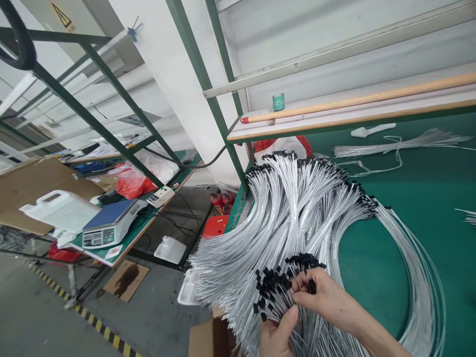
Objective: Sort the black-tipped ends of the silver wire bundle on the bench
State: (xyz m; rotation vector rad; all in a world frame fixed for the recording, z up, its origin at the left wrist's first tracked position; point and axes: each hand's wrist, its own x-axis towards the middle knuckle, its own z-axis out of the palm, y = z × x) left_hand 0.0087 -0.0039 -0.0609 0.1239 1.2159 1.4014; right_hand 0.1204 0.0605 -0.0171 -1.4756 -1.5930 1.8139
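Observation:
A big heap of thin white wires [297, 208] with small black end caps lies curved over the left end of a green table [416, 198]. At the bottom of the view my left hand [277, 334] grips a bundle of these wires [275, 292] from below, thumb up, its other fingers hidden under the bundle. My right hand [327, 297] reaches in from the lower right and pinches at the black caps on top of that same bundle. The black tips fan out just left of my right fingers.
A smaller tied bundle of white wires [401, 144] lies at the table's far side. A wooden pole [357, 101] and a teal can [278, 101] rest on the shelf above. To the left, another bench carries a scale [109, 223]. A cardboard box [210, 337] stands below.

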